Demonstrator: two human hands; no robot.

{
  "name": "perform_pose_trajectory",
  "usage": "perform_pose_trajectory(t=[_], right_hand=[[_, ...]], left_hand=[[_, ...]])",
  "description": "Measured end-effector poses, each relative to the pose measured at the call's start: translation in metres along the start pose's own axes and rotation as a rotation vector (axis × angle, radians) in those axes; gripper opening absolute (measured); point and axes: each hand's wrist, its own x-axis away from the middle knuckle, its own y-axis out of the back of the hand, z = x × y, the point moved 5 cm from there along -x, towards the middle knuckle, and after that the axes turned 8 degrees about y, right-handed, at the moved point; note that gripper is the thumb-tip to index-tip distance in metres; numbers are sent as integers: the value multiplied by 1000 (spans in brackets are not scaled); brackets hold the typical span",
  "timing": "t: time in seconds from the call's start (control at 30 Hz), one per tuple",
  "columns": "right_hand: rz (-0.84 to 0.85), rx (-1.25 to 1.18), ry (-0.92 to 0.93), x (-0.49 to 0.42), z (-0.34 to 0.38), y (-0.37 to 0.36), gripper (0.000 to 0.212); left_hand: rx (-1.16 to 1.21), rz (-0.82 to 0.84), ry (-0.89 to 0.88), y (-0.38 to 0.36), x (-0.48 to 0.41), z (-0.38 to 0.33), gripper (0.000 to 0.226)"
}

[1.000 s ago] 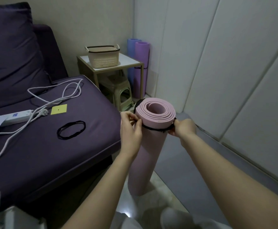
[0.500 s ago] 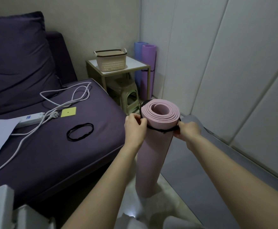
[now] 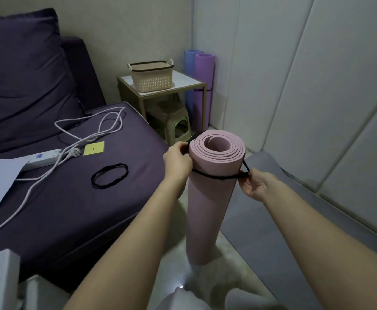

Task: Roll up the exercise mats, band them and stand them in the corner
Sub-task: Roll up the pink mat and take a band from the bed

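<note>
A rolled pink mat (image 3: 210, 204) stands upright on the floor in front of me. A black elastic band (image 3: 216, 176) is stretched round it a little below its top end. My left hand (image 3: 178, 161) pinches the band at the roll's left side, and my right hand (image 3: 253, 184) pinches it at the right side, pulling a loop outward. A second black band (image 3: 109, 175) lies loose on the purple sofa seat. A blue rolled mat (image 3: 189, 81) and a purple rolled mat (image 3: 203, 90) stand in the far corner. A grey mat (image 3: 272, 220) lies flat on the floor to the right.
The purple sofa (image 3: 59, 198) fills the left, carrying a white power strip (image 3: 43, 158) with cable, a yellow note (image 3: 94, 148) and paper. A small side table (image 3: 160, 90) with a beige basket (image 3: 151, 74) and a stool (image 3: 171, 124) beneath stands before the corner. White wall panels line the right.
The band has slid from the roll's top rim down onto its side. My right hand has moved lower and outward, stretching the band; the view shifted slightly left and closer.
</note>
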Motion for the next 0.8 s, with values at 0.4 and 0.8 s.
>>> perform_pose_trajectory(t=[0.4, 0.8], right_hand=[[172, -152, 155, 11, 6, -3, 33], [62, -110, 161, 0, 10, 7, 32]], left_hand=[[176, 382, 117, -19, -24, 8, 35], [65, 463, 142, -53, -31, 24, 21]])
